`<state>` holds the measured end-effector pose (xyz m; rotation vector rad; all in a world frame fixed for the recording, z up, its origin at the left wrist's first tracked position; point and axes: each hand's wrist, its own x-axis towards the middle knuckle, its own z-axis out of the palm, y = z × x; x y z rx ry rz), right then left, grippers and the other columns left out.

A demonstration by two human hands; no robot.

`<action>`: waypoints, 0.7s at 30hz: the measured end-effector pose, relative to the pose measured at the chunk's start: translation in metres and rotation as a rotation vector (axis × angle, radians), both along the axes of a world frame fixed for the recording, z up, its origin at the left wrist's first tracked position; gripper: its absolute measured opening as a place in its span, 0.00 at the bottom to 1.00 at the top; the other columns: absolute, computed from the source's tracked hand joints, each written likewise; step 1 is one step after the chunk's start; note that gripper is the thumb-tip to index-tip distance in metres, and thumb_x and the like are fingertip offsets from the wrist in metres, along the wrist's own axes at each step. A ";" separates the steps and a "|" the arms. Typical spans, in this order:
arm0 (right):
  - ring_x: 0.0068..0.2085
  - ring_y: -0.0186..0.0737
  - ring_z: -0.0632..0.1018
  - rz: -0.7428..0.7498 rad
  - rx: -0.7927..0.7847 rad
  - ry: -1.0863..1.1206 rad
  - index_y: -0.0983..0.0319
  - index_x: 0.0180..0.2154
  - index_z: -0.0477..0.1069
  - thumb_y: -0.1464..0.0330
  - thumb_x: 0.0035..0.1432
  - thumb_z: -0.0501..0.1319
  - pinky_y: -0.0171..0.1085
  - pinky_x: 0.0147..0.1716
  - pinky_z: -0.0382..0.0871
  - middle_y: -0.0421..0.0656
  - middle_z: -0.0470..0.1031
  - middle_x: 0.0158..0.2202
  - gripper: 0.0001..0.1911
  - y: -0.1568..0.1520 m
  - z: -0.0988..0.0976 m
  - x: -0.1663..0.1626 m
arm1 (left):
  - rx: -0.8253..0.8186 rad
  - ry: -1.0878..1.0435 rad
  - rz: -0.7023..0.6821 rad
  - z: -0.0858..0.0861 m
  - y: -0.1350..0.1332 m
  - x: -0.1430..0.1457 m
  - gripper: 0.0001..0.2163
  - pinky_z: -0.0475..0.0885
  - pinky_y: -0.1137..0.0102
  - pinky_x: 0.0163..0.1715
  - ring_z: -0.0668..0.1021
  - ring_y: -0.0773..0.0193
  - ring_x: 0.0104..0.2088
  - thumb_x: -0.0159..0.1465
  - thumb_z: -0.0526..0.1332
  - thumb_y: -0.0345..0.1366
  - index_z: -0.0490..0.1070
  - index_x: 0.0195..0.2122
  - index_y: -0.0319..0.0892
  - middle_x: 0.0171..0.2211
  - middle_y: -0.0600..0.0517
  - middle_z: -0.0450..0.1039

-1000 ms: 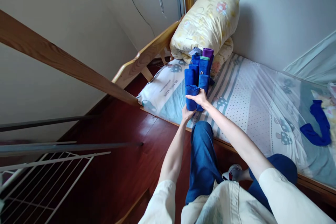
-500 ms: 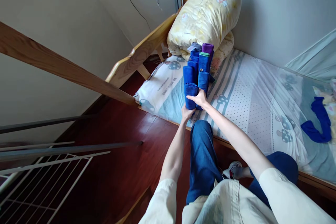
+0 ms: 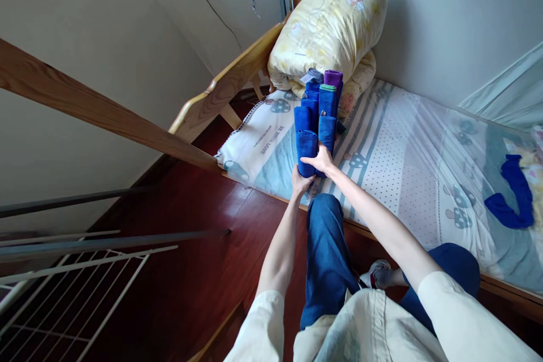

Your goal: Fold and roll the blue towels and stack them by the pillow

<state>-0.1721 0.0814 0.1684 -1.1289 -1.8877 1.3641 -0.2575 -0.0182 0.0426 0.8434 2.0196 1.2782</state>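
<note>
Both hands grip the frontmost folded blue towel [image 3: 307, 146], which stands upright at the near edge of the bed. My left hand [image 3: 301, 179] closes around its lower left side, partly hidden by the towel. My right hand [image 3: 321, 159] holds its right side, thumb laid across the front. Behind it, several folded cloths stand in two rows. They include a blue one [image 3: 327, 129], one with a green edge [image 3: 327, 99], and a purple one [image 3: 333, 77] at the back right.
A yellow quilt bundle [image 3: 333, 22] rests at the bed's head by the wooden headboard [image 3: 229, 82]. A loose blue cloth [image 3: 515, 198] lies on the sheet [image 3: 394, 164] at right. A wooden rail [image 3: 106, 104] and white rack [image 3: 85, 300] stand left.
The held blue towel sits slightly higher against the row behind it. Both hands keep nearly the same grip, and the whole view has shifted a little.
</note>
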 end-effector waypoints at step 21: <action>0.54 0.51 0.81 -0.301 -0.471 0.216 0.57 0.53 0.75 0.59 0.45 0.77 0.54 0.58 0.73 0.53 0.80 0.54 0.32 -0.107 0.019 0.295 | 0.233 0.348 0.111 0.051 -0.019 0.042 0.22 0.63 0.49 0.65 0.68 0.46 0.61 0.63 0.64 0.35 0.66 0.58 0.41 0.58 0.39 0.67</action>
